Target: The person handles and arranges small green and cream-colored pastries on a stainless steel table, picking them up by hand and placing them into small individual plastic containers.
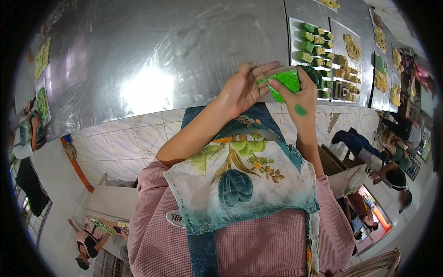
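Note:
My right hand [300, 90] grips a small clear plastic packet [286, 83] full of bright green granules, with the thumb across its near side. Beside it, my left hand [244, 86] is turned palm up, fingers spread towards the packet's mouth. A few loose green granules [259, 80] show at its fingers. Both hands are just above the near edge of a steel table [207, 41]. Green stains mark my right wrist and my left thumb. Past my right hand, a white tray [295, 38] bears rows of green and yellow blocks.
A second tray [337, 29] carries pale yellow pieces and a dark striped block [341, 90]. More trays [379, 100] lie farther right. At the far left, green pieces [42, 100] fill another tray beside a person [26, 131]. Other people [391, 173] are at the right, near cardboard boxes [332, 161].

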`<state>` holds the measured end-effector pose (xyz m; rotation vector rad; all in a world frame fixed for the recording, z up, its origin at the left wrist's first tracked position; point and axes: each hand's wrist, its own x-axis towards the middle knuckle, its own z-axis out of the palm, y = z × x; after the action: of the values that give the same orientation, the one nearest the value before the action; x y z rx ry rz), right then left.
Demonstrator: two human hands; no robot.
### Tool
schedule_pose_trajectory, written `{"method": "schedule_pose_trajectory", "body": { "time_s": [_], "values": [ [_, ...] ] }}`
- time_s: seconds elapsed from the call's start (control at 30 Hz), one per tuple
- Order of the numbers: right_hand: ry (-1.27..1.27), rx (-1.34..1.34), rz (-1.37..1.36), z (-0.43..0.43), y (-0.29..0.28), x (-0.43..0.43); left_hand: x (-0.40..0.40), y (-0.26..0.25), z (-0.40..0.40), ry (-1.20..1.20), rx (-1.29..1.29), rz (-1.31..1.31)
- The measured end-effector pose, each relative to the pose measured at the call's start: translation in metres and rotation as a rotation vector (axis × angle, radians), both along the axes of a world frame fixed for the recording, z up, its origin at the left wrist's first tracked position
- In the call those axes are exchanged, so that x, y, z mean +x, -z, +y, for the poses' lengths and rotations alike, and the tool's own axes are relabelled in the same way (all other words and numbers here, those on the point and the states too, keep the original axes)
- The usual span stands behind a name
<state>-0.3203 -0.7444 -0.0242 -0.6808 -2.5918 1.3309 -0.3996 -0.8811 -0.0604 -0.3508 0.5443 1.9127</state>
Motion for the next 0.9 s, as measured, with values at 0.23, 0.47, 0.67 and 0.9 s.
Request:
{"method": "schedule_pose_trajectory", "body": {
  "time_s": [0.23,0.47,0.67,0.9],
  "values": [
    [-0.022,-0.101,0.015,0.0,-0.001,-0.004,-0.002,0.014,0.001,-0.01,0.057,-0.035],
    [0.06,-0.467,0.071,0.002,0.005,-0.003,-0.004,0.022,-0.002,-0.034,0.039,-0.036],
    [-0.022,-0.504,0.104,0.014,0.017,0.001,-0.008,0.034,-0.006,-0.043,0.241,-0.119],
    [-0.109,-0.527,0.003,0.026,0.017,0.002,-0.017,0.031,-0.013,-0.083,0.162,-0.158]
  ]
}}
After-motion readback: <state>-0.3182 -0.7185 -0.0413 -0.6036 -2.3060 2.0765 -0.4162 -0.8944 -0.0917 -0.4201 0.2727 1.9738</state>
